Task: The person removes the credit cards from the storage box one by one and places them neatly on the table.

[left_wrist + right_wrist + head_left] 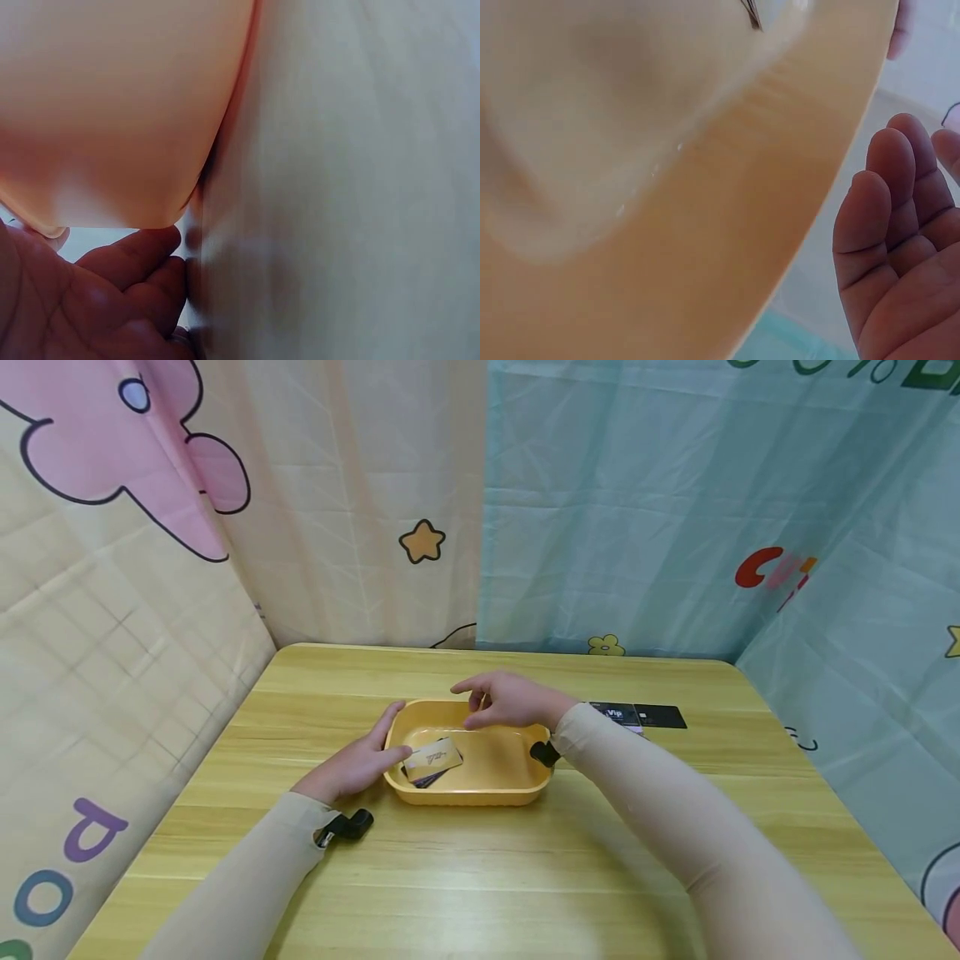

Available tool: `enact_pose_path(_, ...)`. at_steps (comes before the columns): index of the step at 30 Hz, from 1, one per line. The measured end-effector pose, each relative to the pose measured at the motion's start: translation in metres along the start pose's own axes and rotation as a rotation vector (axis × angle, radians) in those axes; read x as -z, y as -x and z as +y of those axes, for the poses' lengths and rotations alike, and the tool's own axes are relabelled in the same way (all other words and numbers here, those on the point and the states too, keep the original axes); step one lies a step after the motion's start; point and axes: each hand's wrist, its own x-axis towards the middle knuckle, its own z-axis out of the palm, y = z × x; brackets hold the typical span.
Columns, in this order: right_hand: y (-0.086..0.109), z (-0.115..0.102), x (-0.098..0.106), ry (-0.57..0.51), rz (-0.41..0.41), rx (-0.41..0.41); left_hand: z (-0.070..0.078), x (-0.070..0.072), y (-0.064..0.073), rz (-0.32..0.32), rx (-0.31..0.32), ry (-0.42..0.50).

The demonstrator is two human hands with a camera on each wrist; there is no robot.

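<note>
A yellow plastic tray [480, 795] stands on the table. My left hand [362, 767] holds its left end, thumb over the rim and the other fingers along the outer wall; the left wrist view shows those fingers [154, 259] by the tray's side, low by the tabletop. Inside, near that thumb, a cream-and-gold card [433, 758] lies over darker cards [429, 780]. My right hand [510, 699] is over the far rim, index finger pointing left, the others loosely bent, holding nothing. The right wrist view shows its fingers [861, 214] beyond the tray's edge [810, 225].
On the table right of the tray, partly behind my right forearm, lie a black card marked "Vip" [617, 713] and a plain dark card [660, 717]. Printed cloth curtains [615, 527] stand around the table's back and sides. Small black devices [348, 825] sit at both wrists.
</note>
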Motion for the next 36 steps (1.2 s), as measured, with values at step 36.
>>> enact_pose_path(36, -0.038, 0.009, -0.058, 0.168, -0.239, -0.066, 0.002, -0.003, 0.005, 0.023, -0.028, 0.008)
